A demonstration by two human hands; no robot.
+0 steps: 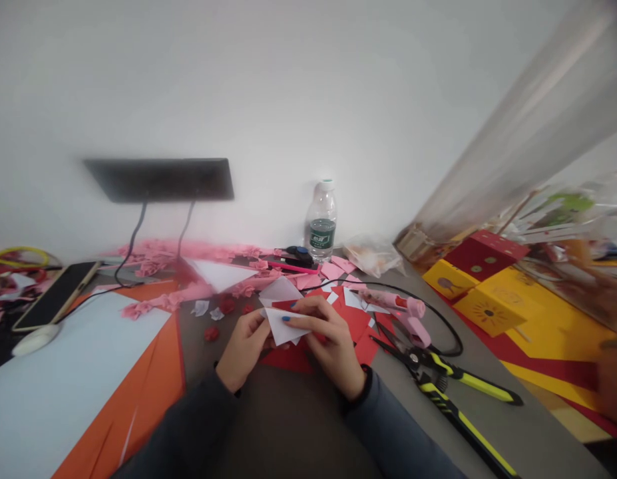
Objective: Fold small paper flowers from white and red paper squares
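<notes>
A folded piece of white paper [283, 326] is held above the table, in the middle of the head view. My left hand [245, 346] pinches its left edge. On the other side my right hand [333, 342] grips it, with blue-nailed fingers lying across the front face. Part of the left fingertips is hidden by the paper. Under and behind the hands lie red paper sheets [355, 316] and more white paper pieces. Small crumpled red bits [211, 333] rest beside my left hand.
Yellow-handled snips [440, 372] and a pink glue gun [395, 303] with a black cord lie right. A water bottle [322, 223] stands by the wall. Left are a phone [56, 296], white mouse [36, 339] and orange sheets [161, 359]. Yellow and red boxes [498, 306] sit far right.
</notes>
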